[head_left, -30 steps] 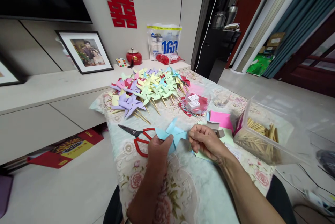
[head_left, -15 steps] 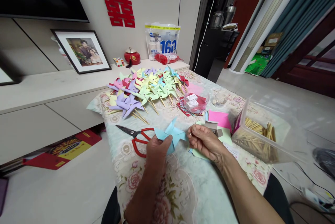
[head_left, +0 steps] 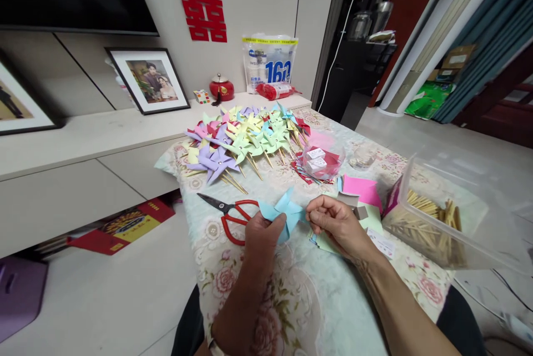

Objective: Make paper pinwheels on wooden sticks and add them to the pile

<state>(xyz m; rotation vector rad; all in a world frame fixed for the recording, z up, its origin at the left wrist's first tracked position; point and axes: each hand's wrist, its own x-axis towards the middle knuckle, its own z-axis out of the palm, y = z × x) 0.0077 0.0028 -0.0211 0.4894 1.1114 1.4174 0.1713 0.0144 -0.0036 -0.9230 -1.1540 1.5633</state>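
My left hand (head_left: 261,234) pinches a light blue paper pinwheel (head_left: 282,214) just above the flowered tablecloth (head_left: 333,300). My right hand (head_left: 333,221) is closed at the pinwheel's right side, fingertips pressed together at its edge; what they hold is too small to see. Red-handled scissors (head_left: 231,213) lie just left of my left hand. Sheets of pink paper (head_left: 361,187) and pale green paper lie under and behind my right hand.
A heap of finished pinwheels (head_left: 245,139) on wooden sticks covers the table's far end. A clear box of wooden sticks (head_left: 433,222) stands at the right. A small clear bowl (head_left: 322,160) with white boxes sits mid-table. A low cabinet (head_left: 83,178) runs along the left.
The camera has shifted a little, moving the scene rightward. Both hands keep the same hold on the blue pinwheel, with my right fingers staying at its edge.
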